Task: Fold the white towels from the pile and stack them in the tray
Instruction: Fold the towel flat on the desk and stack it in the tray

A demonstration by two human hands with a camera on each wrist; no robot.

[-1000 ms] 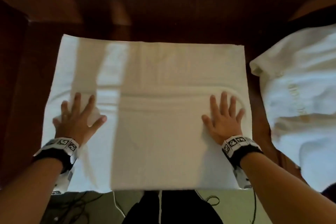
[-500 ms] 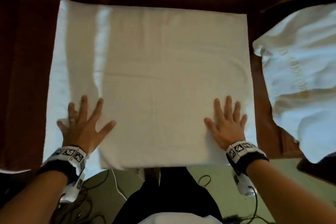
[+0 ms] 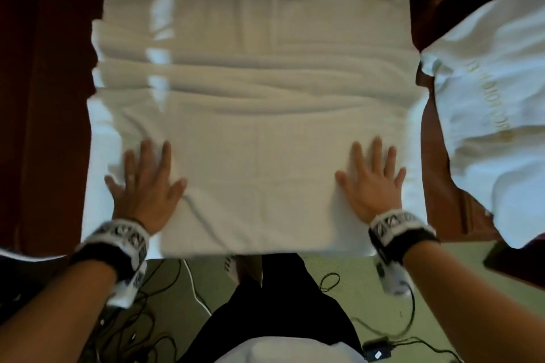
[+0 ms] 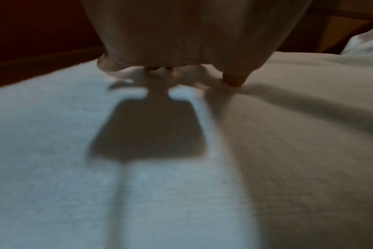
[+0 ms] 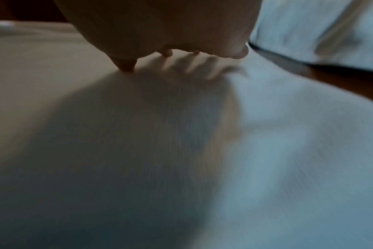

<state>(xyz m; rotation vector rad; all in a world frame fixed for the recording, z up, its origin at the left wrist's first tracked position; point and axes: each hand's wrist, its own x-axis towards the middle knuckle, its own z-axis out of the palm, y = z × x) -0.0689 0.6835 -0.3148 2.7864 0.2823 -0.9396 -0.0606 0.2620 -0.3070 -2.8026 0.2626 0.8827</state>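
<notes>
A large white towel (image 3: 259, 74) lies spread over the dark wooden table (image 3: 53, 97), with cross-wise ridges bunched across its middle. My left hand (image 3: 144, 183) lies flat with spread fingers on the towel's near left part. My right hand (image 3: 372, 180) lies flat the same way on the near right part. In the left wrist view the left hand's fingertips (image 4: 233, 81) press into the towel (image 4: 287, 151). The right wrist view shows the right hand's fingertips (image 5: 126, 67) on the towel (image 5: 287, 151). No tray is in view.
The pile of white towels (image 3: 495, 115) lies at the right on the table, also seen as a pile (image 5: 309, 28) in the right wrist view. The near table edge runs just behind my wrists. Cables (image 3: 141, 327) and a small black box (image 3: 377, 348) lie on the green floor below.
Both flat hands have slid forward over the towel. The cloth ahead of them has bunched into cross-wise ridges where it lay smooth half a second ago.
</notes>
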